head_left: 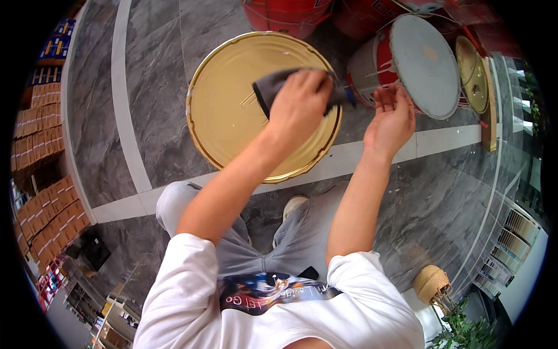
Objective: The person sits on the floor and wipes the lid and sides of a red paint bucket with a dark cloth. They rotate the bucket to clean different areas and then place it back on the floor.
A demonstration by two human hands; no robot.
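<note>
My left hand (302, 96) is closed on a grey cloth (268, 92) with black edging, its far end blurred by motion. The cloth lies over the round gold metal lid (218, 99), which has a raised rim and a few pale specks. To the right, my right hand (392, 119) is turned palm up with its fingers loosely curled and apart, and I see nothing in it. Just beyond its fingertips, a tilted red and white bucket (366, 72) shows its pale grey, stained round end (427, 64).
Red buckets (285, 16) stand beyond the gold lid. A second gold lid (472, 74) leans by a wooden strip (491, 116) at right. Stacked brown cartons (40, 131) line the left side. A woven basket (431, 283) and green plant (465, 328) are at lower right.
</note>
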